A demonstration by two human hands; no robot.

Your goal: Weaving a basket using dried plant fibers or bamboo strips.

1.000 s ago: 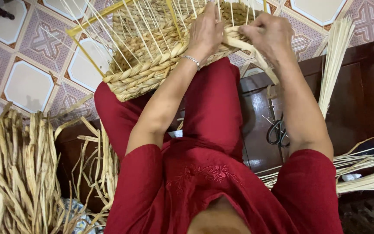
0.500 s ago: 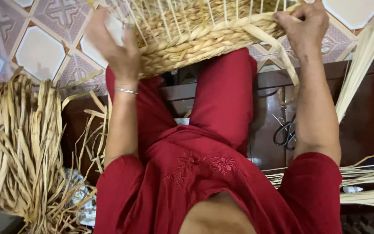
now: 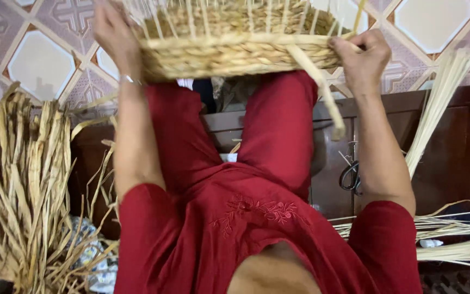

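Two hands [image 3: 363,57] gripping half-woven straw basket [image 3: 235,49], bare upright stakes, loose strand dangling

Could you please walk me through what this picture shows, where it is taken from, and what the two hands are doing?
The picture comes from a camera worn on a person's head, looking down over their own body, so the red clothing at the bottom is theirs. There is no machine, only two bare hands. The left hand, with a thin bracelet at the wrist, grips one end of a half-woven straw-coloured basket resting over the knees. The right hand grips the other end, where a loose flat strand hangs down. Upright pale stakes rise from the basket's rim. A large bundle of dried flat reeds lies at the left, pale thin sticks lean at the right, and black-handled scissors lie on the dark wooden surface. Beyond is a patterned tile floor.
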